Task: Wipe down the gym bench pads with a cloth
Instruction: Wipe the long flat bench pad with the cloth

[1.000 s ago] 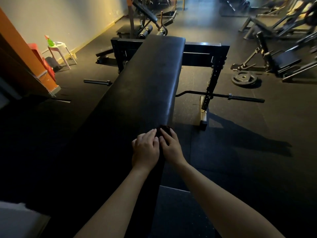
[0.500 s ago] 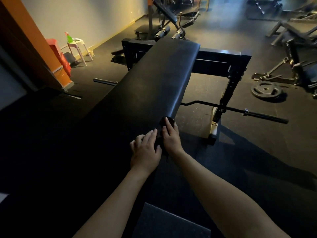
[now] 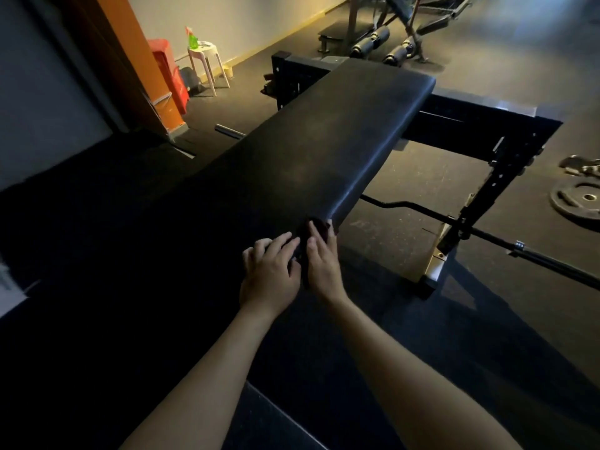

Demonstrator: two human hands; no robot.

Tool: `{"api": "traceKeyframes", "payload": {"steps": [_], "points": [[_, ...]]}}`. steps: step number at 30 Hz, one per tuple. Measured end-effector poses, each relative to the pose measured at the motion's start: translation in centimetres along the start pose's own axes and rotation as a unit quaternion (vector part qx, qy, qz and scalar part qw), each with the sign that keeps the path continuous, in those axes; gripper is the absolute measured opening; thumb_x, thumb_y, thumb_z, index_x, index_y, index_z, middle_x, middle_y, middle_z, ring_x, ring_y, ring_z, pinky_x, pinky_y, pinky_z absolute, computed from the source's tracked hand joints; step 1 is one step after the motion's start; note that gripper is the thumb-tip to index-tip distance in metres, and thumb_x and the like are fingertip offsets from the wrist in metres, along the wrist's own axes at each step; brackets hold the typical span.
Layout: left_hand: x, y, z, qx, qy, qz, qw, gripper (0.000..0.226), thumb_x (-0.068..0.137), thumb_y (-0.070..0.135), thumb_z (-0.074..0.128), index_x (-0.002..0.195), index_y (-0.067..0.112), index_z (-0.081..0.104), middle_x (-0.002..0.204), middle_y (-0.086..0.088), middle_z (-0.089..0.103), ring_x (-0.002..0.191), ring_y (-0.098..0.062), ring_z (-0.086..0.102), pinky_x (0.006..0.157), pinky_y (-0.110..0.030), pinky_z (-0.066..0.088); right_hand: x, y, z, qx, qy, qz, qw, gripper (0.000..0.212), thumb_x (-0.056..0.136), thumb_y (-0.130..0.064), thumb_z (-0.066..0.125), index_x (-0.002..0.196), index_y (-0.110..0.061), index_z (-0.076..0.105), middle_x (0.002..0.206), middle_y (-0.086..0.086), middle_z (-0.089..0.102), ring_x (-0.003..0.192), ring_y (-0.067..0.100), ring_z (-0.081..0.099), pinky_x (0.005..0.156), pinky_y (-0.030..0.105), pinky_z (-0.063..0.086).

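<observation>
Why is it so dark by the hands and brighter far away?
Head view: light falls on the wall and the pad's far end; near the left hand and right hand the pad lies in shadow, so the dark cloth barely shows.

Both my bare forearms reach forward and converge toward the middle. My left hand [image 3: 269, 274] lies palm down, with the fingers nearly straight and slightly spread. My right hand [image 3: 321, 264] sits just beside it, also palm down, its straight fingers lying a little farther ahead than the left's.
</observation>
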State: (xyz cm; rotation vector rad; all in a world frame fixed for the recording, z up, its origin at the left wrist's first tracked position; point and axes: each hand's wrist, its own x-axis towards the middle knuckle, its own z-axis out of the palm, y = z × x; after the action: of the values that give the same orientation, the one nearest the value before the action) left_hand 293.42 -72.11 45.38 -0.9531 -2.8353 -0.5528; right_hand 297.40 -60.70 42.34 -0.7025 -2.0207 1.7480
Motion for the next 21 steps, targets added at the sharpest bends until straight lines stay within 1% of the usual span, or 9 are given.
{"api": "traceKeyframes", "payload": {"steps": [3,7,10,12,13,15,17,18,21], "points": [[0.0,-0.2,0.0,-0.005,0.019,0.003,1.000,0.042,0.097,0.029,0.049,0.136,0.027,0.062,0.142,0.008,0.058,0.123,-0.016,0.049,0.105,-0.043,0.037,-2.3,0.8,0.7,0.004,-0.021,-0.018,1.000,0.043,0.109,-0.032,0.037,0.152,-0.032,0.041,0.168,-0.014,0.000,0.154,0.015,-0.007,0.125,0.052,0.011],[0.0,-0.1,-0.1,-0.004,0.025,-0.003,1.000,0.046,0.098,0.037,0.038,0.135,0.027,0.063,0.140,0.009,0.060,0.122,-0.014,0.049,0.105,-0.041,0.036,1.3,0.4,-1.1,-0.063,-0.030,-0.028,0.997,0.046,0.109,-0.028,0.039,0.154,-0.036,0.036,0.168,-0.010,-0.006,0.154,0.021,-0.012,0.124,0.057,0.008],[-0.1,-0.1,0.1,-0.011,0.027,-0.012,0.999,0.044,0.101,0.041,0.037,0.135,0.027,0.063,0.140,0.009,0.059,0.124,-0.012,0.047,0.107,-0.038,0.034,5.2,-1.1,-2.5,-0.042,-0.009,0.029,0.999,0.046,0.108,-0.031,0.040,0.153,-0.038,0.036,0.167,-0.010,-0.011,0.154,0.024,-0.012,0.123,0.059,0.011],[0.1,-0.2,0.3,-0.005,0.029,-0.010,1.000,0.041,0.102,0.039,0.042,0.136,0.027,0.061,0.141,0.010,0.058,0.125,-0.012,0.047,0.108,-0.037,0.034,5.8,-1.7,-2.4,-0.042,0.001,0.038,0.998,0.047,0.108,-0.030,0.040,0.154,-0.034,0.035,0.168,-0.008,-0.007,0.154,0.026,-0.011,0.124,0.058,0.009],[0.2,-0.1,0.3,-0.005,0.031,-0.008,0.999,0.040,0.101,0.038,0.045,0.136,0.027,0.061,0.141,0.009,0.059,0.125,-0.012,0.047,0.107,-0.037,0.034,5.3,-1.8,-2.3,-0.076,-0.004,0.019,0.997,0.048,0.108,-0.029,0.039,0.156,-0.031,0.032,0.168,-0.004,-0.004,0.154,0.026,-0.011,0.125,0.056,0.005],[0.2,-0.1,0.4,-0.007,0.040,-0.011,0.999,0.039,0.101,0.037,0.048,0.135,0.026,0.062,0.140,0.007,0.059,0.124,-0.013,0.049,0.107,-0.039,0.035,3.5,-1.3,-1.9,-0.180,-0.029,-0.074,0.980,0.051,0.109,-0.024,0.036,0.159,-0.023,0.025,0.168,0.003,0.003,0.153,0.020,-0.011,0.125,0.049,-0.005],[0.3,0.0,0.3,-0.012,0.043,-0.016,0.999,0.038,0.100,0.036,0.050,0.135,0.025,0.063,0.140,0.006,0.059,0.124,-0.015,0.050,0.107,-0.040,0.036,2.0,-0.4,-2.0,-0.250,-0.054,-0.172,0.951,0.055,0.106,-0.023,0.032,0.160,-0.016,0.019,0.166,0.000,0.008,0.152,0.013,-0.008,0.124,0.045,-0.010],[0.3,0.1,0.3,-0.007,0.043,-0.018,0.999,0.039,0.100,0.036,0.051,0.135,0.026,0.062,0.141,0.006,0.059,0.123,-0.015,0.049,0.107,-0.040,0.036,1.7,0.0,-2.2,-0.271,-0.063,-0.196,0.940,0.057,0.105,-0.025,0.030,0.159,-0.014,0.018,0.165,-0.004,0.009,0.152,0.012,-0.006,0.125,0.045,-0.009],[0.6,0.6,0.4,0.021,0.027,-0.031,0.999,0.042,0.099,0.038,0.052,0.140,0.029,0.058,0.145,0.008,0.054,0.125,-0.014,0.045,0.108,-0.040,0.033,2.8,0.5,-2.4,-0.266,-0.053,-0.167,0.948,0.055,0.106,-0.028,0.029,0.159,-0.016,0.022,0.167,0.002,0.013,0.154,0.013,-0.006,0.126,0.047,-0.006]]}}
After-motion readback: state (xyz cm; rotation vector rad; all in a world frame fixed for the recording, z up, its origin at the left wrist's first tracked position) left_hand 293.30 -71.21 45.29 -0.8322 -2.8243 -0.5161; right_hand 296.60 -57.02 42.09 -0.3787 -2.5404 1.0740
